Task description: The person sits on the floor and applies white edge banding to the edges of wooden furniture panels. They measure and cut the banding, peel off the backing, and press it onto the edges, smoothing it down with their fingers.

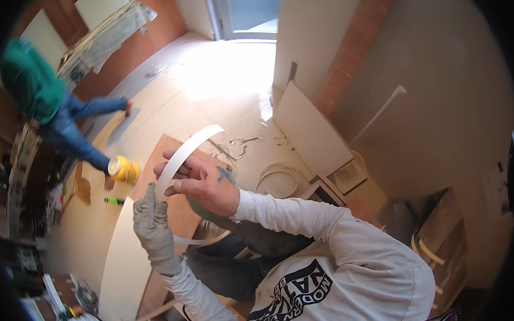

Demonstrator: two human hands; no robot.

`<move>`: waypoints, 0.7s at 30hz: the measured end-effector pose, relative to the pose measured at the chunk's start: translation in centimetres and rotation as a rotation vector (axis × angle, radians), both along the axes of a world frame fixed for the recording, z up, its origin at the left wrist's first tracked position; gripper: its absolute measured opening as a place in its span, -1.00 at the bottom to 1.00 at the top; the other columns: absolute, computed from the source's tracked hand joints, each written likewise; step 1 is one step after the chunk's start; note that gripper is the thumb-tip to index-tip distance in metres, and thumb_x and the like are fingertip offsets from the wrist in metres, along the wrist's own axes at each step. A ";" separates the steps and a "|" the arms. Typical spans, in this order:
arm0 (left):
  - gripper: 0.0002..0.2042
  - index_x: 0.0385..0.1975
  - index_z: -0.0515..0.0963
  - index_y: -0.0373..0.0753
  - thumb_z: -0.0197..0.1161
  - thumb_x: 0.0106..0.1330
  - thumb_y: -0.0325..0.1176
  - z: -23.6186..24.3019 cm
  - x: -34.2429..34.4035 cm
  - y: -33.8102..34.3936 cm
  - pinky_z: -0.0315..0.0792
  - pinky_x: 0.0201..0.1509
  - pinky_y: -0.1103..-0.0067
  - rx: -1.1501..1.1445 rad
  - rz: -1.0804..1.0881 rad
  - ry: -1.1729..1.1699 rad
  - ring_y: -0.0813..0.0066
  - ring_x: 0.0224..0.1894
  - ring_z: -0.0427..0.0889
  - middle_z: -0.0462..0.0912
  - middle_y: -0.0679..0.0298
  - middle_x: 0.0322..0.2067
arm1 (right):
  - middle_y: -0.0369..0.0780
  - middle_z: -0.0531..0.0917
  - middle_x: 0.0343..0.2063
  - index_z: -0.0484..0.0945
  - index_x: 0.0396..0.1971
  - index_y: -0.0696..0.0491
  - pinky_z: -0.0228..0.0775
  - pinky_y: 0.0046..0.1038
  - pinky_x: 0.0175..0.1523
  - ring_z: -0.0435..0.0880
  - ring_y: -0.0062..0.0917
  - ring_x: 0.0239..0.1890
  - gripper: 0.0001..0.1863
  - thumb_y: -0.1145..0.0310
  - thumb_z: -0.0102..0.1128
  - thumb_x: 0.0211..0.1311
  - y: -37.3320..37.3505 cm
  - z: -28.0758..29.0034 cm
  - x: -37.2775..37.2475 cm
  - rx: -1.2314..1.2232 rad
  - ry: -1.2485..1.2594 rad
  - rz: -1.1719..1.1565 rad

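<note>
A long white edge-banding strip arcs upward from between my hands, its free end curling over to the right. My left hand wears a grey work glove and pinches the lower part of this strip, fingers pointing up. Just above it, my bare right hand has its fingers behind the strip and its thumb at the strip's near edge. More of the strip loops below, by my knees. Beneath my hands lies a board with a white face and a reddish-brown part beside it.
A person in a green top bends at the left, near a yellow tub. A coil of thin strip and scraps lie on the floor. A white panel leans on the right wall. Tools are at lower left.
</note>
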State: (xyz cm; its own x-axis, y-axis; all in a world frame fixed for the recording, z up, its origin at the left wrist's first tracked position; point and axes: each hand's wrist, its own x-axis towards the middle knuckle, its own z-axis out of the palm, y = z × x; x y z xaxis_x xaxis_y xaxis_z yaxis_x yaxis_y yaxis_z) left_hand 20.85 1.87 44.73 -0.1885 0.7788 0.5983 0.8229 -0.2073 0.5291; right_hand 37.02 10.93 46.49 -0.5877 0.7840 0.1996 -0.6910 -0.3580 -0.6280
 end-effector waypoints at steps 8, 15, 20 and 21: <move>-0.61 0.03 0.59 -0.36 0.40 0.18 -0.45 7.0 3.6 6.0 0.46 -0.25 0.52 -0.297 -0.334 0.286 0.40 -0.36 0.56 0.56 0.19 -0.37 | -0.06 0.62 -0.02 0.39 0.09 0.20 0.61 -0.44 -0.01 0.64 -0.45 -0.02 -0.67 0.31 0.00 0.48 4.6 -3.0 8.0 -0.208 0.059 -0.204; -0.61 -0.03 0.62 -0.27 0.42 0.10 -0.40 5.6 7.6 11.1 0.45 -0.33 0.41 -0.418 -0.471 0.230 0.22 -0.42 0.61 0.57 0.09 -0.40 | -0.07 0.63 -0.01 0.46 -0.01 0.13 0.59 -0.47 0.03 0.64 -0.40 0.00 -0.73 0.29 0.09 0.43 6.8 -8.7 19.7 -0.387 0.050 -0.415; -0.63 -0.04 0.62 -0.25 0.41 0.12 -0.36 4.7 9.3 12.8 0.45 -0.32 0.39 -0.282 -0.409 0.323 0.21 -0.41 0.60 0.57 0.10 -0.40 | -0.16 0.69 -0.12 0.57 -0.09 0.20 0.52 -0.47 -0.03 0.68 -0.50 -0.13 -0.65 0.22 0.21 0.33 8.0 -15.9 27.9 -0.175 -0.948 -0.513; -0.63 -0.04 0.61 -0.26 0.41 0.12 -0.37 4.5 8.9 13.0 0.45 -0.32 0.40 -0.275 -0.385 0.345 0.21 -0.42 0.60 0.57 0.10 -0.39 | -0.16 0.69 -0.15 0.60 -0.09 0.20 0.48 -0.47 -0.01 0.66 -0.53 -0.10 -0.65 0.24 0.24 0.27 8.8 -19.0 30.8 0.115 -1.329 -0.685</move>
State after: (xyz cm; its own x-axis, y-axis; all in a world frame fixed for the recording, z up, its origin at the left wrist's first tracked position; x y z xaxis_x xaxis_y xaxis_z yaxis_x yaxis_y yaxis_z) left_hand 29.80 14.87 49.27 0.3093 0.8878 0.3407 0.8496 -0.4189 0.3204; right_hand 67.82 19.75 27.45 0.0792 0.9925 -0.0926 0.3820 -0.1161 -0.9169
